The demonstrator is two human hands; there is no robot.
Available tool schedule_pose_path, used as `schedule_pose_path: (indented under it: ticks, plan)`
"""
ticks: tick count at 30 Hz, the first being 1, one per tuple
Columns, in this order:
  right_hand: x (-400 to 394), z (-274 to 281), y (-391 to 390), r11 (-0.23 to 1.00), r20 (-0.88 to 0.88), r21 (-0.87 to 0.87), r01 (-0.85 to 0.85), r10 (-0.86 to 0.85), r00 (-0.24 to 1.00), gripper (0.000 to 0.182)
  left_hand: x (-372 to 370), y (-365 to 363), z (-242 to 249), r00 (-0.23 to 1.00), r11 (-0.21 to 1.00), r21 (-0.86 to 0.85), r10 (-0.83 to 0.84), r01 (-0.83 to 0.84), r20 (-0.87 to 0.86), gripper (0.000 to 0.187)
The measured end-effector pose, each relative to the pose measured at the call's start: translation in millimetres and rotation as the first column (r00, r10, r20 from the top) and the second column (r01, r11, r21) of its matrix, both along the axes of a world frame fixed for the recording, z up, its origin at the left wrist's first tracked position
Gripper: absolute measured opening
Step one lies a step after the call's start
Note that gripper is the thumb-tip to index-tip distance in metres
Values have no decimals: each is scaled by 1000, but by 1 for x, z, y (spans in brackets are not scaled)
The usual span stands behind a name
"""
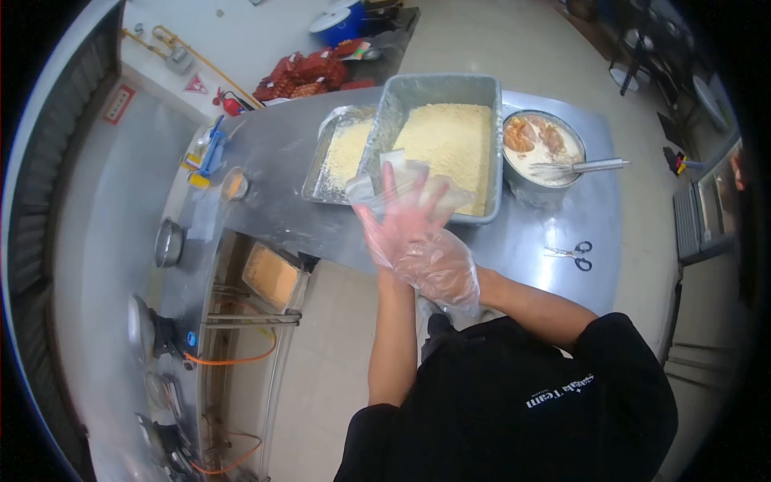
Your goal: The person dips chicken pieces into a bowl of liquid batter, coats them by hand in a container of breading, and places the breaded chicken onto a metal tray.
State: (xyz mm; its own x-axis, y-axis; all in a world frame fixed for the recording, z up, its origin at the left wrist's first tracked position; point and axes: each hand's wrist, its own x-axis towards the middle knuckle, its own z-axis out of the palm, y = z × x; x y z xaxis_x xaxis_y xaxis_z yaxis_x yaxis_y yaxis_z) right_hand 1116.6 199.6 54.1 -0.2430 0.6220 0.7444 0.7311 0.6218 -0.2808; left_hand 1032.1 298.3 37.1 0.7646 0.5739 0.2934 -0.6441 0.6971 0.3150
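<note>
My left hand [401, 201] is raised over the front of the grey tub [499, 145], fingers spread, in a loose clear plastic glove whose empty tips stick out past the fingers. My right hand [440, 261], also in a clear glove, lies across the base of my left hand, its fingers closed around the glove there; some of them are hidden. Pale yellow powder [450, 132] fills much of the tub. To its right stands a round metal pot [534, 193] with pieces in creamy liquid and a whisk [598, 165] resting in it.
A metal tray [317, 181] of powder sits left of the tub. Black-handled scissors [580, 255] lie on the steel table [273, 153] at right. A small bowl [235, 185] and a metal bowl [169, 243] are at left. Below is another powder container [273, 277].
</note>
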Motion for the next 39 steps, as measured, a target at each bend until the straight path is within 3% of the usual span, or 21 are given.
schedule_pose_path:
  ticks: [1, 3, 4, 5, 7, 9, 11, 14, 15, 17, 19, 21, 24, 26, 27, 28, 31, 33, 35, 37, 39]
  plan:
    - [-1, -4, -2, 993, -62, -112, -35, 28, 998, 23, 1, 1, -3, 1000, 999, -21, -28, 28, -1, 80]
    - [-3, -29, -3, 886, -262, -426, -185, 75, 962, 24, 8, 11, -13, 957, 970, 55, 244, -238, -155, 79]
    - [-5, -46, -4, 841, -335, -477, -255, 94, 938, 24, 10, 13, -17, 900, 927, 108, 375, -360, -222, 78]
    - [-7, -63, -5, 791, -407, -520, -322, 101, 908, 24, 11, 9, -12, 938, 952, 47, 306, -303, -162, 79]
    - [-11, -89, -11, 874, -411, -373, -311, 145, 900, 23, 18, 0, 1, 988, 986, -65, 154, -156, -20, 81]
    - [-17, -115, -25, 935, -406, -229, -270, 160, 900, 22, 22, 4, -11, 987, 987, -45, 152, -154, -52, 84]
    - [-19, -140, -30, 930, -425, -247, -274, 151, 893, 23, 30, 6, -23, 971, 980, 6, 196, -197, -139, 77]
    - [13, -55, -58, 932, -243, -362, -19, -74, 967, 15, 35, 3, -34, 977, 971, -170, 140, -167, -160, 80]
    - [24, -56, -61, 895, -381, -444, -54, -134, 915, 16, 30, 5, -41, 995, 997, -15, 76, -77, -66, 78]
    - [59, -61, -72, 810, -611, -561, -172, -265, 746, 19, 15, 7, -36, 937, 959, -25, 271, -283, -222, 78]
    - [101, -69, -81, 823, -643, -554, 125, -518, 563, 22, -6, 13, -19, 783, 857, -7, 467, -515, -411, 78]
    - [157, -137, -84, 679, -595, -610, 409, -733, 329, 37, -36, 35, -17, 564, 732, 76, 583, -677, -585, 74]
    - [226, -176, -91, 502, -509, -764, 406, -855, 101, 46, -102, 100, -72, 346, 679, 165, 549, -715, -761, 65]
    - [222, -135, -85, 647, -640, -759, 68, -724, -258, 45, -135, 129, -118, 205, 664, 223, 503, -714, -840, 59]
    - [225, -144, -74, 640, -639, -762, 96, -720, -272, 41, -143, 146, -140, 140, 666, 263, 487, -699, -862, 56]
    - [233, -155, -66, 630, -637, -765, 130, -714, -289, 36, -149, 163, -156, 77, 672, 298, 468, -678, -881, 54]
    - [244, -170, -45, 584, -639, -768, 262, -680, -359, 25, -143, 184, -191, 109, 873, 331, 392, -358, -914, 50]
    - [238, -157, -37, 570, -647, -761, 310, -639, -416, 17, -127, 162, -197, 8, 840, 531, 533, 109, -846, 51]
    - [235, -156, -37, 576, -664, -747, 332, -629, -405, 14, -84, 96, -171, -8, 422, 807, 888, 414, -460, 50]
    - [230, -157, -35, 563, -658, -753, 341, -625, -421, 12, -63, 53, -151, 167, -88, 778, 986, 622, -22, 45]
    - [228, -158, -34, 533, -630, -776, 337, -632, -451, 11, -56, 41, -169, 242, 88, 797, 928, 597, -284, 42]
